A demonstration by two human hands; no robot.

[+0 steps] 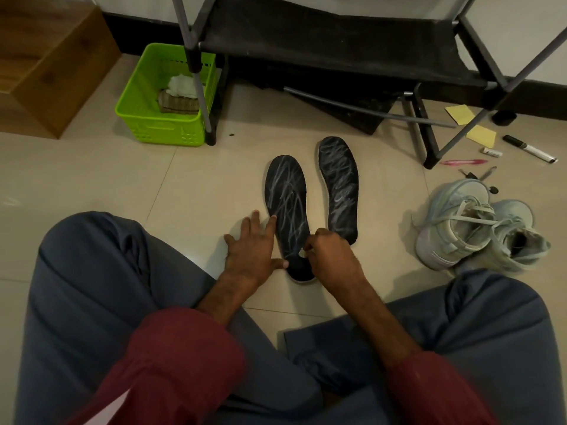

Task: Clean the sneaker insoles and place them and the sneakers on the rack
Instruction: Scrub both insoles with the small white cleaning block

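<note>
Wiping seems just begun: right hand (329,254) pinches small pale wad (302,254) on heel of near black white-scribbled insole (287,207); left hand (250,250), fingers spread flat, steadies it. Second black insole (339,185) beside, fully marked. Pale blue sneakers (472,228) on floor, not yet on black fabric rack (337,41).

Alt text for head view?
A person's left hand steadies a dark, white-streaked insole on the floor while the right hand pinches a small pale item against it. A second insole, pale sneakers and a rack are nearby.
</note>
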